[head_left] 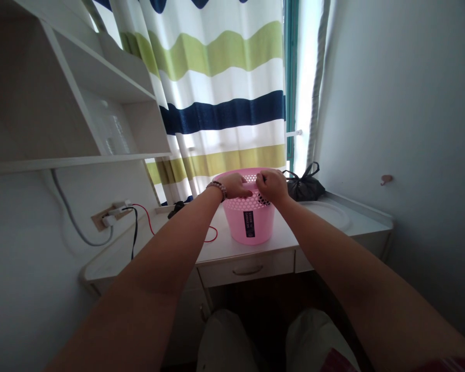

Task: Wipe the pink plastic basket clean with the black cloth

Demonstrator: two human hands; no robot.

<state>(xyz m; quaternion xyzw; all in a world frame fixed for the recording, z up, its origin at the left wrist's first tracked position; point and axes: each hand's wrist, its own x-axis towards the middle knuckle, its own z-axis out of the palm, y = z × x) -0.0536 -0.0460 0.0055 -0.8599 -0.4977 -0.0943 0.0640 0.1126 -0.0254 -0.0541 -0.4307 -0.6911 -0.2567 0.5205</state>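
Observation:
A pink plastic wastebasket stands upright on the white desk, with a band of round holes below its rim and a dark label on its front. My left hand, a beaded bracelet at its wrist, is closed on the near rim, its thumb on the outside. Just to its right, my right hand is curled in a fist at the same rim; its fingertips are hidden. Something dark shows through the holes below my right hand. I cannot see into the basket.
A tied black plastic bag and a white round lid-like disc lie to the right on the desk. A red cable runs from the wall socket. Shelves overhang at left; a striped curtain hangs behind.

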